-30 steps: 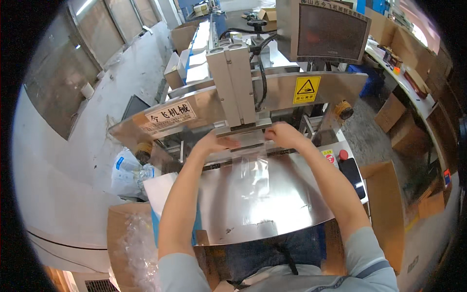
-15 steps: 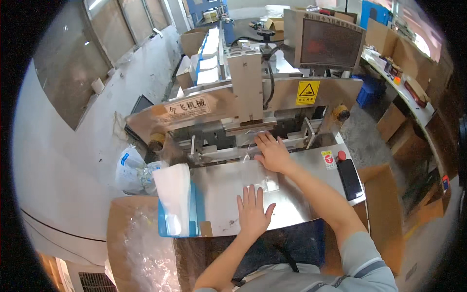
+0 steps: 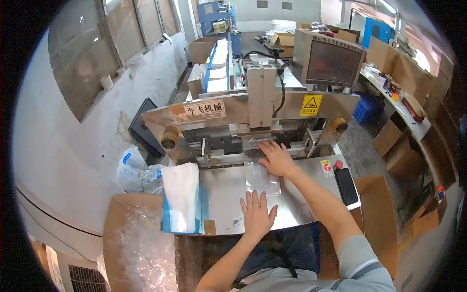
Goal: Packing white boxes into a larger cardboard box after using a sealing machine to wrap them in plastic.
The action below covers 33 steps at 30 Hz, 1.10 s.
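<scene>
A clear plastic sheet or sleeve (image 3: pixel 257 179) lies on the shiny metal worktop (image 3: pixel 221 194), its far end reaching to the machine's gap below the vertical head (image 3: pixel 261 100). My right hand (image 3: pixel 277 159) rests flat on the far part of this plastic, fingers stretched toward the gap. Closer to me, my left hand (image 3: pixel 258 217) is palm down with fingers spread, the fingertips at the plastic's near edge. Neither hand grips anything. Whether the plastic is one layer or several, I cannot tell.
A blue bin (image 3: pixel 168 214) holding white sheets (image 3: pixel 181 194) stands at the worktop's left. Beside the right edge are a red button (image 3: pixel 339 165) and a black phone-like slab (image 3: pixel 346 186). Below left, a cardboard box (image 3: pixel 114 228) holds clear plastic. A monitor (image 3: pixel 335 61) stands behind the machine.
The whole view has shifted slightly as my head moved. Both hands stay nearly in place, flat and open, with my left hand at the plastic's near edge.
</scene>
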Tool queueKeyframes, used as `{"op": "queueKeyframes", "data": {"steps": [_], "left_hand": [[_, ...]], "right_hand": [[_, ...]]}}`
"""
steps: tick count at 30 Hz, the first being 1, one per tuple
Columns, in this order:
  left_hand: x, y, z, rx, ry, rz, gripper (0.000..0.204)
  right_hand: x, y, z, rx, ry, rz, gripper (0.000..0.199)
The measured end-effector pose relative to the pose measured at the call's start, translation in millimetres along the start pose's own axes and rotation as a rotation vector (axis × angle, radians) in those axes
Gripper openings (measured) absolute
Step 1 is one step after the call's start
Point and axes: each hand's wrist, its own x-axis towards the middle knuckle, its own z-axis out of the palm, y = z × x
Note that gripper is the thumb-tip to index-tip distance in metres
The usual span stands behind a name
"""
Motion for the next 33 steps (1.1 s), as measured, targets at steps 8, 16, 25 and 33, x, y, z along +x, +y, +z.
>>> {"op": "queueKeyframes", "data": {"steps": [8, 16, 25, 33], "left_hand": [[-13, 0, -6, -0.076, -0.025, -0.021, 0.064], [-11, -5, -10, -0.260, 0.186, -0.162, 0.073], [-14, -8, -7, -0.398, 0.332, -0.190, 0.073], [-14, -10, -9, -0.415, 0.296, -0.170, 0.068]], "right_hand": [[18, -4, -17, 0.069, 0.049, 0.040, 0.055], [36, 3, -21, 0.044, 0.034, 0.036, 0.054], [30, 19, -20, 0.133, -0.029, 0.080, 0.056], [-109, 9, -25, 0.988, 0.147, 0.360, 0.058]]}}
